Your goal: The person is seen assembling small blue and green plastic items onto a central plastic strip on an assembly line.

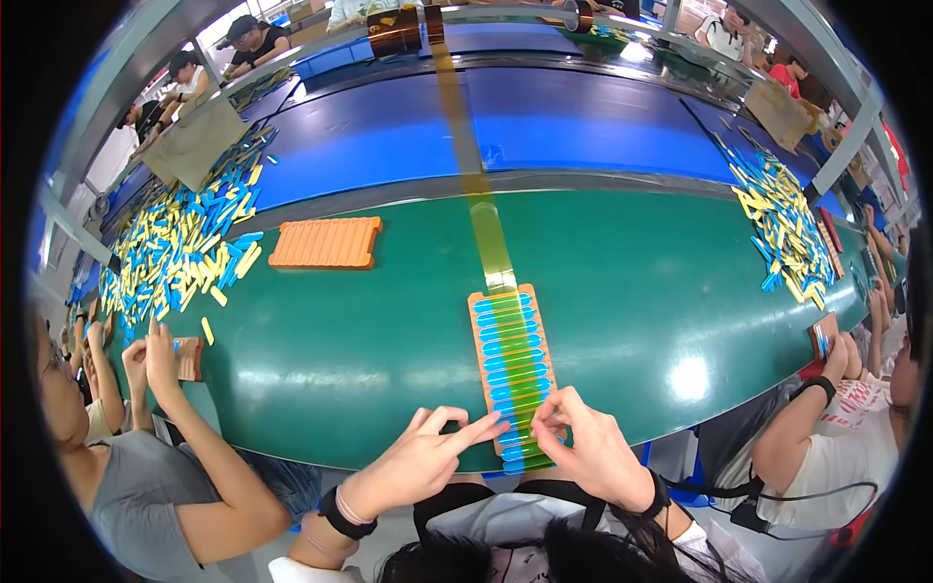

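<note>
An orange ribbed tray [546,342] lies lengthwise in front of me, its grooves filled with a row of blue strips [492,363]. A band of clear amber tape [483,228] comes down from the far side and lies along the middle of the strips. My left hand [413,462] is at the tray's near left edge, two fingers stretched onto the strips and tape, the others partly bent. At the near right edge, my right hand [593,452] has thumb and fingertips pinched close to the tape; what lies between them is hidden.
A second orange tray [326,243] sits on the green table [641,262], left of the tape. Piles of blue and yellow strips lie at left [180,243] and right [787,233]. The tape roll [396,34] hangs at the far side. Co-workers sit close on both sides.
</note>
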Demonstrator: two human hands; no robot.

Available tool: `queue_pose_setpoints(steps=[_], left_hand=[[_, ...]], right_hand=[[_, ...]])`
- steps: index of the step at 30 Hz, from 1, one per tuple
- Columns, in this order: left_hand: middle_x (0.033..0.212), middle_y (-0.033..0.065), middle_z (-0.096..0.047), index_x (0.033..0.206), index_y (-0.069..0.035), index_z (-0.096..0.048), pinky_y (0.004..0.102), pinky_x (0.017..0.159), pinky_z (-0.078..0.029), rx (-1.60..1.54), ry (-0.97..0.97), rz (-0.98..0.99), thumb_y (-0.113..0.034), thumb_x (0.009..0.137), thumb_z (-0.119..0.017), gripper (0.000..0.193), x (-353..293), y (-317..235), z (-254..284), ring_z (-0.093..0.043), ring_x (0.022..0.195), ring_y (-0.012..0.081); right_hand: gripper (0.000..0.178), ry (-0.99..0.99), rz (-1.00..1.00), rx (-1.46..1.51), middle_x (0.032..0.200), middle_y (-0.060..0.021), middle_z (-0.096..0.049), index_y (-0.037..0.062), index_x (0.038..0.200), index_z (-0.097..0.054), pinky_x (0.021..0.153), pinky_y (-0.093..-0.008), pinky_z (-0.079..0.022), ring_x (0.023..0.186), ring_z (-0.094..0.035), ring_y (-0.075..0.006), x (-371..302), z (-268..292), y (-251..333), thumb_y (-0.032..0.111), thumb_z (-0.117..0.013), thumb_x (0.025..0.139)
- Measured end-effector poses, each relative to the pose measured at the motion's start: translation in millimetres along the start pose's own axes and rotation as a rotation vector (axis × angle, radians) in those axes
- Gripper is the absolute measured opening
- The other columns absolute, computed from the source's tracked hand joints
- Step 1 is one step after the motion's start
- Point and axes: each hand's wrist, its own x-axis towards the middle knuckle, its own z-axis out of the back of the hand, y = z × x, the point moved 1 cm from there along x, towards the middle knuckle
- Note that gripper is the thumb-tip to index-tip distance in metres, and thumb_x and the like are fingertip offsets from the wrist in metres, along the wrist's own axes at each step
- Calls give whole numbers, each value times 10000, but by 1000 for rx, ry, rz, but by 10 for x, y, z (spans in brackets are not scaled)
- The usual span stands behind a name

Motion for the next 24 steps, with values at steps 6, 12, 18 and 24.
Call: queue_pose_setpoints(steps=[6,12,18,24], left_hand=[[1063,58,-585,1187,-61,-452,347,879,-371,-315,-25,116,26,732,-408,465,332,3,450,-505,990,240],[1294,235,-305,1286,81,-159,353,921,-366,-607,-530,543,-383,753,-616,842,1368,845,711,-408,1128,304],[1101,198,-519,1132,107,-408,337,851,-435,-1383,-329,427,-225,854,-519,447,1717,1152,545,-517,1014,224],[934,105,-626,974,67,-553,244,746,-463,-879,-557,298,-145,892,-433,257,1730,910,461,-575,842,102]], right_hand=[[215,61,42,-79,855,-131,-554,6,906,-390,639,-304,-483,754,-623,-241,12,52,46,39,-561,780],[253,100,190,-132,928,-142,-400,-19,929,-358,550,-363,-487,730,-606,-260,29,52,175,57,-549,780],[287,195,96,-217,976,-142,-395,-22,955,-350,611,-339,-493,769,-617,-254,83,22,238,82,-556,785],[276,188,87,-244,918,-153,-396,4,965,-343,610,-389,-474,737,-604,-284,449,94,227,131,-529,807]])
